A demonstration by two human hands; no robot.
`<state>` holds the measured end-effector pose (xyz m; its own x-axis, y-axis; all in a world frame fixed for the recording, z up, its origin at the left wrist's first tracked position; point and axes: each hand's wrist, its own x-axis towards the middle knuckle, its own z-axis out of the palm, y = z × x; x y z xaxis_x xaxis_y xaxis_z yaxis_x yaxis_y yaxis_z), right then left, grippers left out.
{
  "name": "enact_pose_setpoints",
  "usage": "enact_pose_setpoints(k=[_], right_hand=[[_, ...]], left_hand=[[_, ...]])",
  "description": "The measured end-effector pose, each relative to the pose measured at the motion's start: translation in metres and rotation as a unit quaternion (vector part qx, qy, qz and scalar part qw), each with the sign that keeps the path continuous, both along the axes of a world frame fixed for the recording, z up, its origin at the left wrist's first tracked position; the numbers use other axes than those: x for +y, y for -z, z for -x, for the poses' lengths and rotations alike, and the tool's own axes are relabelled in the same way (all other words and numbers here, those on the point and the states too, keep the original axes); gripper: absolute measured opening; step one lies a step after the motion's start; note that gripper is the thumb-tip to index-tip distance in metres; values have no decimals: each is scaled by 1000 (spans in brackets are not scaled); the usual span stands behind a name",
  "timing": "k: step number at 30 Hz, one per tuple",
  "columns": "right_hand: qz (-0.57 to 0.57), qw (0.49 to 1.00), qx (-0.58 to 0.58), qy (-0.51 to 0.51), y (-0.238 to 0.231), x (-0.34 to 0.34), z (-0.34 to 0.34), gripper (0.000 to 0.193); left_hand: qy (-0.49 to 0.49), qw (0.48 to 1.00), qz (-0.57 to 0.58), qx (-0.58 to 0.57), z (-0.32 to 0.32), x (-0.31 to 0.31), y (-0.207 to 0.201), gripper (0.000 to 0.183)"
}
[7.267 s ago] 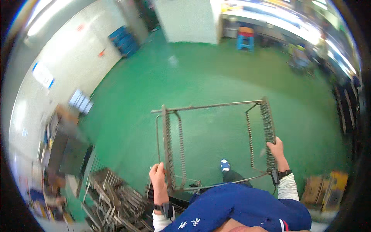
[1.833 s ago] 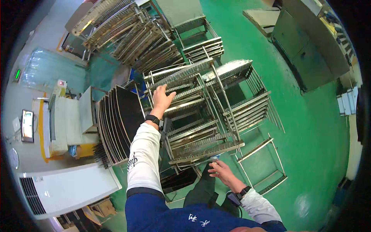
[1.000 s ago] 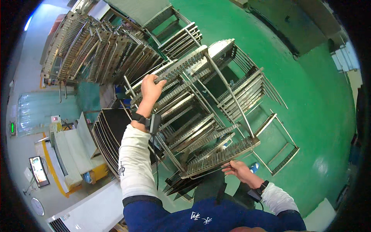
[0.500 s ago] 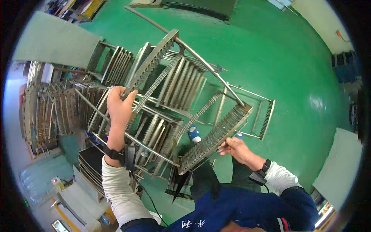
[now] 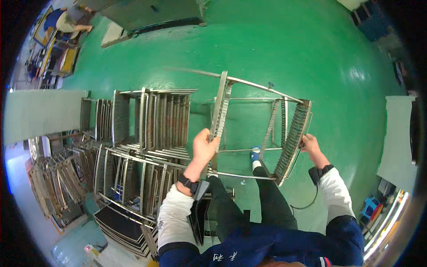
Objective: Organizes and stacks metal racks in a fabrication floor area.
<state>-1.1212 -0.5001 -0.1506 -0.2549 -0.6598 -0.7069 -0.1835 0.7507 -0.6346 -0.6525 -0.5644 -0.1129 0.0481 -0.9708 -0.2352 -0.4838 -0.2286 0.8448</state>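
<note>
A metal rack frame [image 5: 291, 142] with comb-like slotted sides and long round rods is held up in front of me by both hands. My left hand [image 5: 204, 149] is closed around its left slotted side bar. At the opposite end, my right hand [image 5: 311, 144] has its fingers closed by the wire handle along the rack's right side. Below the held rack, another metal frame [image 5: 249, 99] stands on the floor, partly hidden behind it.
Several similar slotted racks [image 5: 169, 118] stand close together on the left. Curved dark panels [image 5: 122, 222] are stacked at lower left. My shoe [image 5: 255, 153] is on the green floor [image 5: 333, 58] near the standing frame. A large grey-green box [image 5: 155, 15] and a bending person [image 5: 66, 22] are farther off.
The held rack has swung from a slanted position to a more level one, away from the stacked racks and over the floor frame. Both hands still hold it; the view has turned too.
</note>
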Motion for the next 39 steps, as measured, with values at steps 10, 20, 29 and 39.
enact_pose_setpoints(k=[10,20,29,39], right_hand=[[-120,984,106,-72,109,-47,53,10],[-102,980,135,-107,169,-59,63,11],[-99,964,195,-154,209,-50,78,18],[-145,955,202,-163,230,-39,117,13]], left_hand=[[-59,994,-61,-69,12,54,140,39],[-61,974,-126,-178,-10,57,174,43],[-61,957,-141,-245,-8,56,197,42],[-89,946,-174,-259,33,52,208,24]])
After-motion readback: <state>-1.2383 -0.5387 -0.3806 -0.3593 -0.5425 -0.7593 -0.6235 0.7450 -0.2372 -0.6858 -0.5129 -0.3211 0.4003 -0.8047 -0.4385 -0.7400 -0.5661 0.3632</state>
